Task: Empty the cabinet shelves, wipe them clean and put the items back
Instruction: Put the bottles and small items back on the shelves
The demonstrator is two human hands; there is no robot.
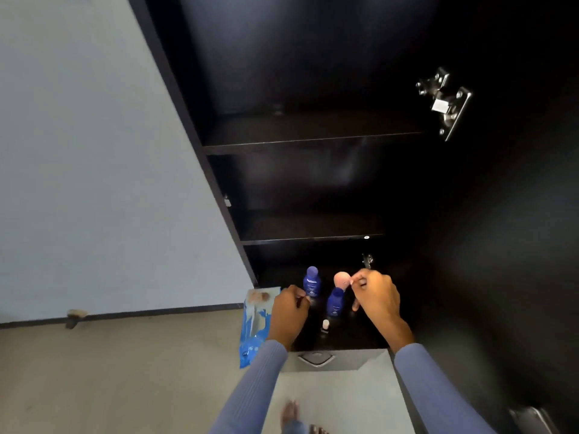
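Observation:
Two dark blue lotion bottles stand on the lowest dark cabinet surface, one further back [311, 281] and one nearer [334, 303]. A pink round-topped item [341, 278] stands behind the nearer bottle. My right hand [377, 296] pinches it with thumb and fingertips. In front of the bottles stands a tiny white-capped bottle [326, 325]. My left hand [289, 311] hovers with curled fingers just left of the back blue bottle; what it holds, if anything, is hidden. The two shelves above, upper [313, 140] and lower [313, 238], look bare.
A blue pack of wipes [253, 327] lies on the floor against the cabinet's left side. A grey drawer front with a metal handle [316, 358] sits below my hands. The open door with its hinge [445, 101] stands at the right. My bare feet [297, 415] are below.

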